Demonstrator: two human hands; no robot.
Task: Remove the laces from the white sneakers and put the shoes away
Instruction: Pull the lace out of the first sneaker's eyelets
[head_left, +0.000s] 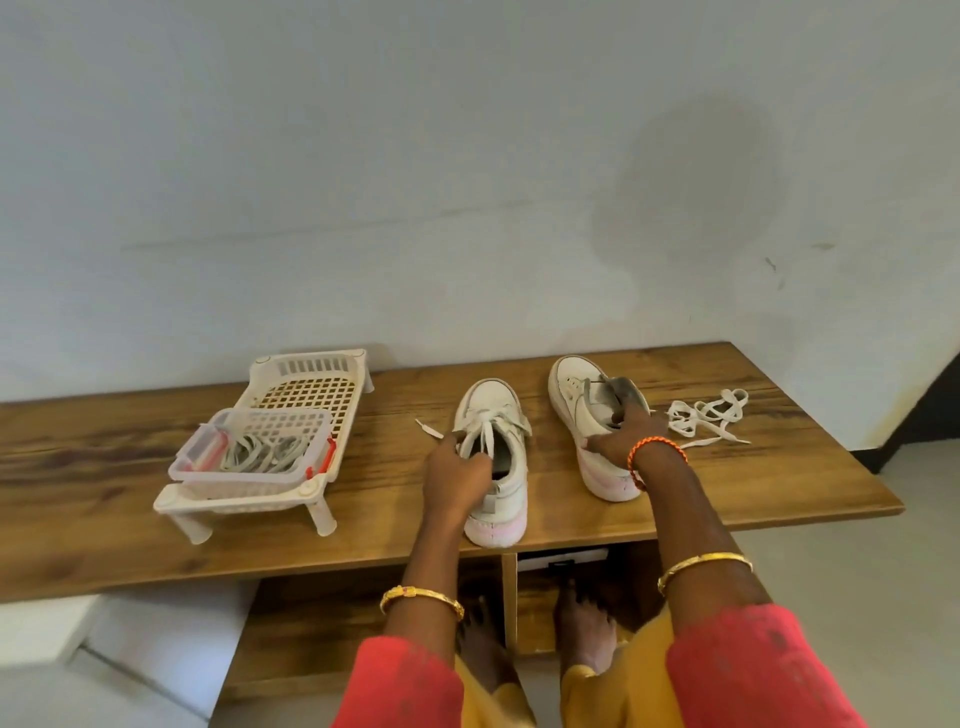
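Observation:
Two white sneakers stand on the wooden table (130, 535), toes pointing to the wall. The left sneaker (501, 415) is still laced, and one lace end (428, 429) trails to its left. My left hand (454, 475) grips this shoe at its collar and laces. The right sneaker (579, 402) has no lace and its grey tongue stands up. My right hand (623, 436) holds it with fingers curled into the opening. A loose white lace (709, 418) lies in a heap to the right of that shoe.
A white plastic rack (311, 387) stands at the left of the table. On its near end sits a clear box (249, 452) with several laces inside. The table's front edge runs just below the shoes. Below it are my bare feet (584, 631) on the floor.

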